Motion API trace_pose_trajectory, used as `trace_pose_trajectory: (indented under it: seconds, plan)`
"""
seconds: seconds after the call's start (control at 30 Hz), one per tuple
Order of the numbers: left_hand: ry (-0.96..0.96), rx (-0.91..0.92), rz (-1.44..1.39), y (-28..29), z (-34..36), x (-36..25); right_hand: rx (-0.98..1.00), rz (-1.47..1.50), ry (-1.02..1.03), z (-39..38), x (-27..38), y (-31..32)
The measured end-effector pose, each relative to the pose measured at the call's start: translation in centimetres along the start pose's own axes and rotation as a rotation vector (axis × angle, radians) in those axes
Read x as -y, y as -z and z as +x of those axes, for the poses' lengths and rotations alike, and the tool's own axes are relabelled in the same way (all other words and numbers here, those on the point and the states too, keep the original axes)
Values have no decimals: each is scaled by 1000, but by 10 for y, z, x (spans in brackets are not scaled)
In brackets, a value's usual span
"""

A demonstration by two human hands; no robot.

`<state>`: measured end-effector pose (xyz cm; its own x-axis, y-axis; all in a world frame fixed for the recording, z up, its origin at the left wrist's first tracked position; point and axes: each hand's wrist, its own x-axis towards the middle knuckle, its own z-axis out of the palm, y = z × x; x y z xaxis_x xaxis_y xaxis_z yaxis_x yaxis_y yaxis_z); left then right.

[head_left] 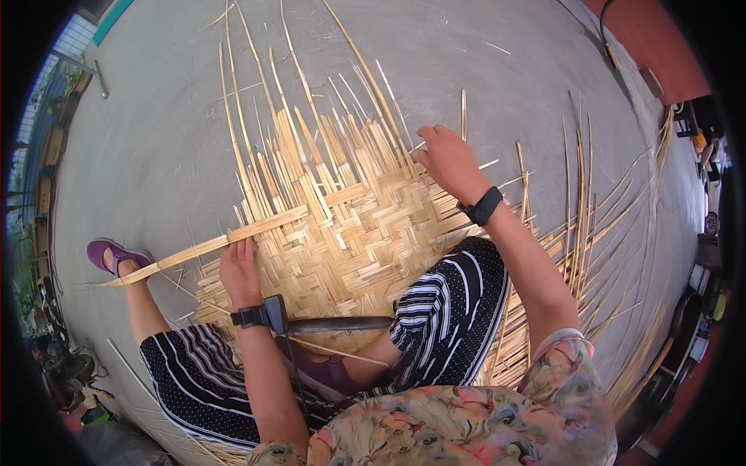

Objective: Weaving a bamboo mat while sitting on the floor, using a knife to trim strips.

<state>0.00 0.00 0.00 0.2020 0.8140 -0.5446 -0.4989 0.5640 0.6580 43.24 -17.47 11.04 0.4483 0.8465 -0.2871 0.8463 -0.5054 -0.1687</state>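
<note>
My left hand (239,272) grips a long flat bamboo strip (186,252) that lies crosswise along the left edge of a herringbone-woven mat (334,264). My right hand (447,163) is curled at the mat's upper right among the strip ends, and what its fingers hold is hidden. Loose upright strips (295,147) fan out from the far edge. A long dark flat bar (353,323) lies across the near part of the mat, between my legs.
Many long strips (579,225) lie on the grey floor (155,116) to the right. A red surface (637,39) edges the upper right. Assorted dark objects (74,365) line the left rim. My purple-shod foot (113,256) is at the left.
</note>
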Motion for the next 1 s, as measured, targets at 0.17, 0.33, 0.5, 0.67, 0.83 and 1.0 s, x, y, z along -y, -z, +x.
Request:
trace_pose_trajectory:
  seconds: [0.17,0.33,0.5,0.67,0.83,1.0]
  plan:
    - [-232,131,103,-54,-22,-2,-147,268,312,-37,49,-70]
    - [-147,81,477,-83,-40,16,-25,-29,236,-52,71,-92]
    - [-145,100,542,-61,-38,22,-59,-54,238,-46,72,-97]
    - [-80,44,104,-25,-28,-33,-69,-264,379,-40,71,-74]
    - [-213,-206,-249,23,-27,-117,239,162,680,-133,159,-82]
    - [-206,-179,76,52,-28,-139,167,24,796,-193,191,-155]
